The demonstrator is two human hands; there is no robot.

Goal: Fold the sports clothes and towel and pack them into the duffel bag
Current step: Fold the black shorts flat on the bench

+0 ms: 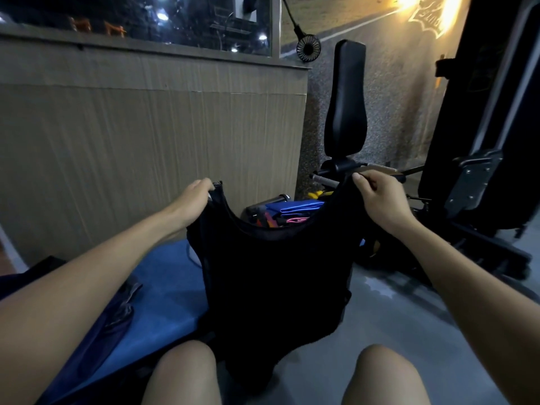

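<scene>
Bare knees [181,372] at 6 o'clock, black tank top [274,276] hanging dead centre, straps pinched by left hand [194,197] at 10 and right hand [380,197] at 2; light, limp, probably slippery — best gripped at shoulder seams.

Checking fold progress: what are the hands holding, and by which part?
A black tank top, held up by its shoulder straps: left hand grips one, right hand the other.

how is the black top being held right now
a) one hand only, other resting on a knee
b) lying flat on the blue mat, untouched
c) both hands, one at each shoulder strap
c: the left hand and right hand each pinch a strap of the black top, which hangs between them.
</scene>
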